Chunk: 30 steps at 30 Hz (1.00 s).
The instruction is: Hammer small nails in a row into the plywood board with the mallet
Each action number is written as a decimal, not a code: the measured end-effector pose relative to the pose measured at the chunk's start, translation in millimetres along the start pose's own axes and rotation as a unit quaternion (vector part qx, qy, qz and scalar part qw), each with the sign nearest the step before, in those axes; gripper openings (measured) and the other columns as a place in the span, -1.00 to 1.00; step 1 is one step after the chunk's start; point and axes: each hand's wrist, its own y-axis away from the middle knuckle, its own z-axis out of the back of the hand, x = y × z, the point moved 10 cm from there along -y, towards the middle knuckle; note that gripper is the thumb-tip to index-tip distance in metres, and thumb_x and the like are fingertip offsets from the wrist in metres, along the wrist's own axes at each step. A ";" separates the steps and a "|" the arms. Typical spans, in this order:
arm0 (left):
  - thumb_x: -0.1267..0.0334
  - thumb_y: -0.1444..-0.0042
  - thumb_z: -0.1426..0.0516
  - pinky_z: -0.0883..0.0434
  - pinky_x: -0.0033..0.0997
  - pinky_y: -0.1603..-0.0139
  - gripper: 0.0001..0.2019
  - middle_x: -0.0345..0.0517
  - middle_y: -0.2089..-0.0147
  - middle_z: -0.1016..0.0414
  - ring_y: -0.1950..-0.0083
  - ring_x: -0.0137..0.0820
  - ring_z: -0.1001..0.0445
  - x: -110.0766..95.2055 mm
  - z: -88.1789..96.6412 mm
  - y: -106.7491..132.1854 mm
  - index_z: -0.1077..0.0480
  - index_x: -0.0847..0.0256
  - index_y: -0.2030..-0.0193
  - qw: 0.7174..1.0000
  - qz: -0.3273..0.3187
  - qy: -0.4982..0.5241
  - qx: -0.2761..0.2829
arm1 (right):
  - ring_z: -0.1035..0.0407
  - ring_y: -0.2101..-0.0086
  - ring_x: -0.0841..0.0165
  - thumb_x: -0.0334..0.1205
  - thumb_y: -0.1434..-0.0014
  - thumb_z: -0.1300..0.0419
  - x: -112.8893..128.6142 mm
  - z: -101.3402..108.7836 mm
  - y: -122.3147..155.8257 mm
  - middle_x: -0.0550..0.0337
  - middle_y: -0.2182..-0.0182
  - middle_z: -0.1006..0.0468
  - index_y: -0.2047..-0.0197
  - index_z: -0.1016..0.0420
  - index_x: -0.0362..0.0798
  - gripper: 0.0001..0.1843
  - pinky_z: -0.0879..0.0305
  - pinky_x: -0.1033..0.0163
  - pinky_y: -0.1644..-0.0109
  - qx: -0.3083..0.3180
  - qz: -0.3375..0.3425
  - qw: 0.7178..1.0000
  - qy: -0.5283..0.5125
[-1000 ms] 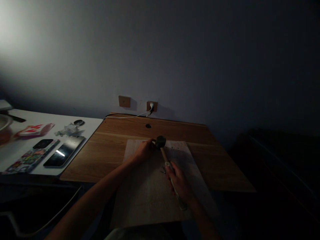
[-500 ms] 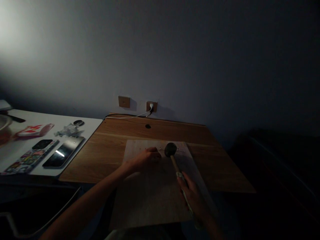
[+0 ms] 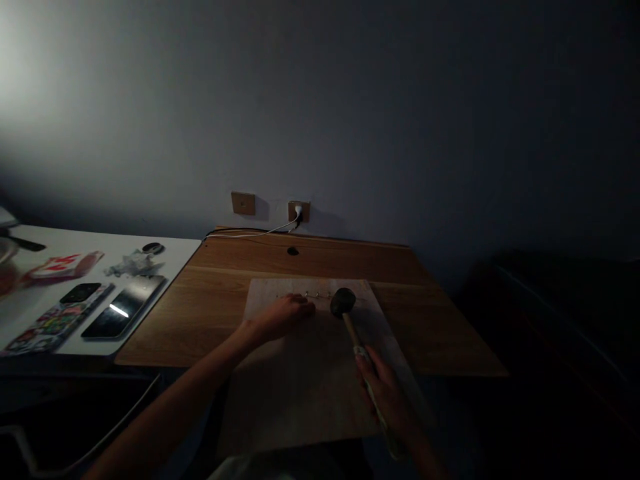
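Observation:
A pale wooden board (image 3: 300,387) lies on a brown wooden desk (image 3: 215,300) in dim light. My right hand (image 3: 385,393) grips the wooden handle of a mallet (image 3: 350,320); its dark round head rests near the board's far edge. My left hand (image 3: 283,313) lies on the board just left of the mallet head, fingers curled and pinched together; whatever they hold is too small and dark to name. A short row of small nails (image 3: 317,294) stands in the board beyond the fingers.
A white table (image 3: 30,300) adjoins the desk on the left, carrying two phones (image 3: 125,307), a patterned case (image 3: 47,327), a red-and-white packet (image 3: 60,263) and crumpled wrapping. Wall sockets (image 3: 299,211) with a white cable sit behind the desk. The right side is dark.
The mallet head swung from beside my left fingers to the right and came down on the board. My left hand slid slightly right along the board; my right hand drew back toward me.

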 end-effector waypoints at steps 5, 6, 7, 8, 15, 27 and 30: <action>0.44 -0.21 -0.07 -0.37 -0.48 0.18 -0.82 -0.06 0.22 -0.54 0.21 -0.37 -0.50 59.2 18.8 11.5 -0.50 0.22 0.24 0.989 0.140 -0.046 -0.025 | -0.10 0.70 0.57 0.31 -0.16 -0.06 -5.2 -2.4 -4.5 0.45 0.53 -0.27 -0.01 -0.26 0.09 -0.46 0.00 0.48 0.73 0.017 0.014 1.000 0.002; 0.45 -0.20 -0.06 -0.37 -0.47 0.18 -0.81 -0.05 0.22 -0.54 0.21 -0.37 -0.50 64.9 18.7 11.9 -0.51 0.21 0.24 0.987 0.147 -0.050 -0.025 | -0.11 0.70 0.57 0.31 -0.17 -0.05 -6.7 -1.5 -5.3 0.45 0.53 -0.27 -0.02 -0.25 0.09 -0.46 -0.01 0.49 0.73 0.013 0.011 1.000 0.004; 0.46 -0.19 -0.06 -0.37 -0.47 0.17 -0.79 -0.05 0.22 -0.54 0.20 -0.36 -0.50 68.4 18.0 11.6 -0.52 0.21 0.23 0.987 0.149 -0.053 -0.024 | -0.11 0.69 0.57 0.31 -0.17 -0.05 -7.8 -0.4 -5.8 0.45 0.52 -0.27 -0.02 -0.24 0.09 -0.46 -0.01 0.49 0.72 0.009 0.006 1.000 0.009; 0.47 -0.19 -0.06 -0.38 -0.46 0.17 -0.79 -0.04 0.21 -0.54 0.20 -0.36 -0.50 70.1 17.2 11.0 -0.53 0.21 0.22 0.987 0.148 -0.056 -0.026 | -0.12 0.69 0.57 0.30 -0.18 -0.05 -7.9 0.0 -5.9 0.44 0.52 -0.27 -0.02 -0.23 0.10 -0.47 -0.01 0.49 0.72 0.007 0.004 1.000 0.014; 0.46 -0.21 -0.07 -0.37 -0.44 0.16 -0.81 -0.02 0.23 -0.50 0.22 -0.34 -0.48 62.3 12.5 1.5 -0.52 0.24 0.26 0.991 0.114 -0.075 -0.015 | -0.10 0.70 0.57 0.30 -0.17 -0.05 -3.2 -2.5 -4.2 0.44 0.52 -0.27 0.07 -0.25 0.07 -0.51 -0.01 0.47 0.73 0.015 0.015 1.000 0.014; 0.53 -0.10 -0.07 -0.37 -0.52 0.17 -0.69 -0.10 0.19 -0.60 0.21 -0.39 -0.53 73.6 8.2 -4.2 -0.51 0.15 0.10 0.984 0.168 0.031 -0.051 | -0.09 0.70 0.56 0.33 -0.13 -0.06 -1.4 -2.4 -5.0 0.44 0.54 -0.26 0.07 -0.26 0.08 -0.47 0.00 0.47 0.73 0.004 0.018 1.000 0.009; 0.49 -0.12 -0.05 -0.37 -0.54 0.18 -0.73 -0.14 0.23 -0.61 0.23 -0.41 -0.55 79.6 2.2 0.9 -0.52 0.13 0.18 0.976 0.194 0.070 -0.073 | -0.10 0.69 0.56 0.34 -0.12 -0.07 0.1 -2.4 -4.7 0.43 0.53 -0.26 0.09 -0.27 0.07 -0.46 0.00 0.48 0.72 0.006 0.025 1.000 0.008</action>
